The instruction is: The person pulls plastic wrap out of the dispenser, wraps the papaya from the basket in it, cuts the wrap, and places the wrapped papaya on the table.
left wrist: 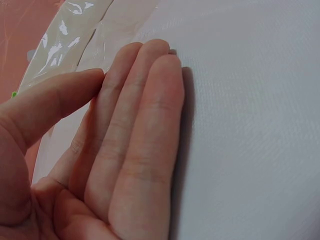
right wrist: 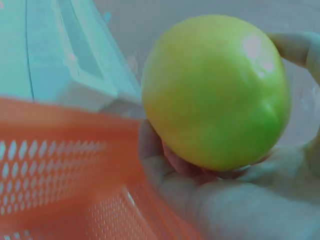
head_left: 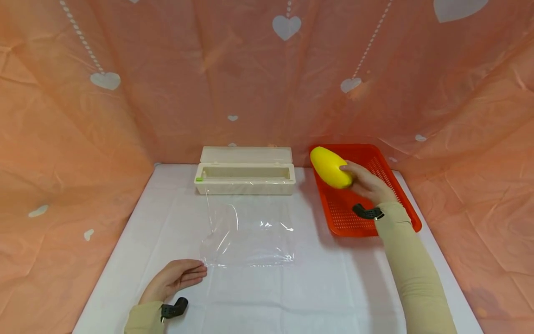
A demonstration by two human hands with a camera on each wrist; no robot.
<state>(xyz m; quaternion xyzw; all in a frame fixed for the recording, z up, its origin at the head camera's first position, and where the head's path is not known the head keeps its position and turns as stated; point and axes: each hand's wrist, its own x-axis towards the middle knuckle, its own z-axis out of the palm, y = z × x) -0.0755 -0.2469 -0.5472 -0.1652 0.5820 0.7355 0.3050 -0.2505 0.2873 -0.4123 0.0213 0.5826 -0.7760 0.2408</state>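
Observation:
In the head view my right hand grips a smooth yellow mango over the red basket, fingers and thumb around its near end. The right wrist view shows the rounded, greenish end of the mango cupped by the fingers. At the lower left, my left hand pinches the near left corner of a clear sheet of plastic wrap between thumb and index finger. Its other fingers lie straight and close together over the white cloth. The wrap stretches back to a cream dispenser box, whose lid stands raised.
A red perforated basket stands at the back right, beside the dispenser. A small green slider sits at the dispenser's left end. White cloth covers the table, and a pink curtain with hearts encloses it behind and at the sides.

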